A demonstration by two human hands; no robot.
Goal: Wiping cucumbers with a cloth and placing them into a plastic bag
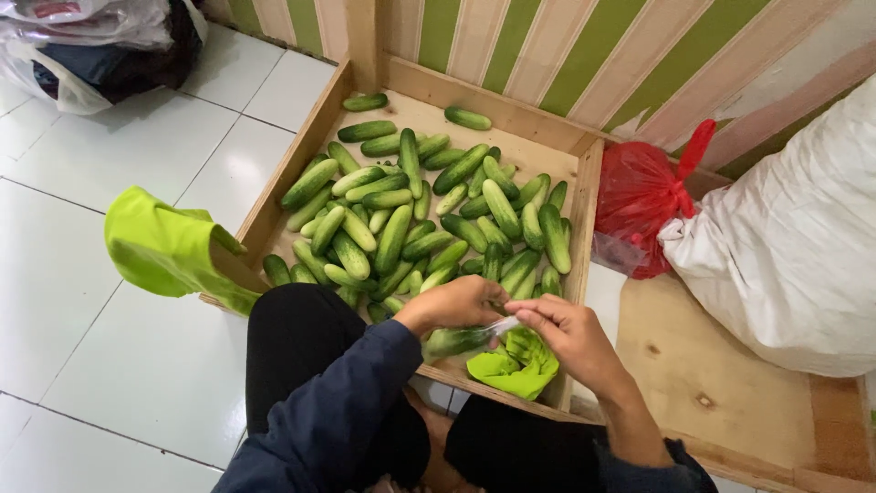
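Head view, both hands (511, 315) pinching clear wrap (500, 325)

From my seat I see a shallow wooden tray (301, 160) resting on the white tiled floor (119, 274), pushed against the striped wall. A heap of green cucumbers (420, 215) lies directly on the tray's boards. A lime-green cloth (169, 246) drapes over the tray's left rim; another green cloth (516, 365) sits at its near right corner.
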